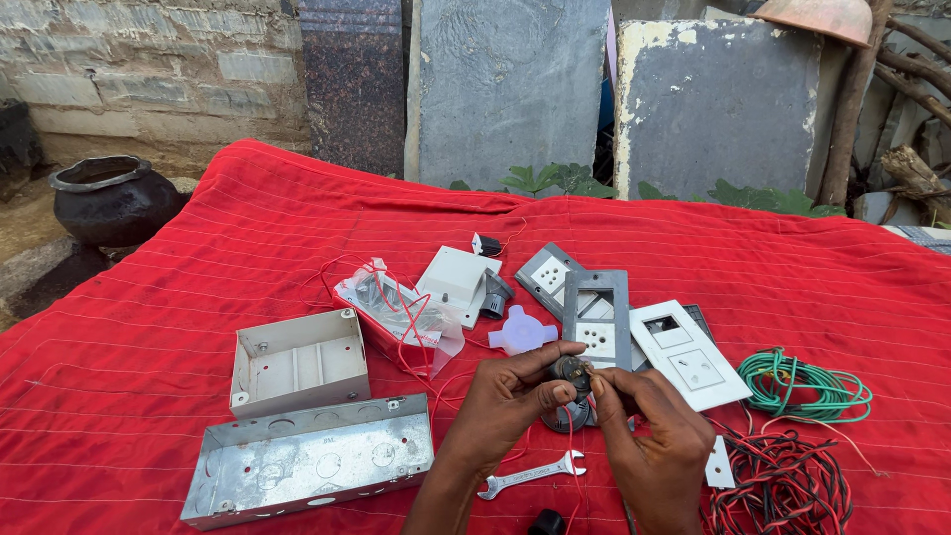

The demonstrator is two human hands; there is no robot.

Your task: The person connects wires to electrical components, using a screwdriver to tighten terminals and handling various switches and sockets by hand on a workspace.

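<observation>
I have a small round dark fitting pinched between both hands, held up just above the red cloth. My left hand grips it from the side, thumb and forefinger closed on its rim, while the fingers of my right hand close on its other edge (whether I am turning it or only steadying it, I cannot tell from here).

As I judge it, the work is at an early stage. Nothing is mounted yet: the long metal box and the white plastic box both lie open with nothing in them, the grey switch plate and the white socket plate lie loose beside each other, and the green wire coil and the red and black wire bundle sit unconnected at my right. A small spanner lies on the cloth just below my hands, and a clear bag of small parts with thin red wires sits behind the white box. So the fitting is in hand, and the wiring and boxing-up look to be all left to do.

The bench is a broad surface covered by that quilted red cloth, outdoors. Behind it stand stone slabs leaning against a brick wall, with green leaves at their foot and a dark clay pot on the ground to the left.
</observation>
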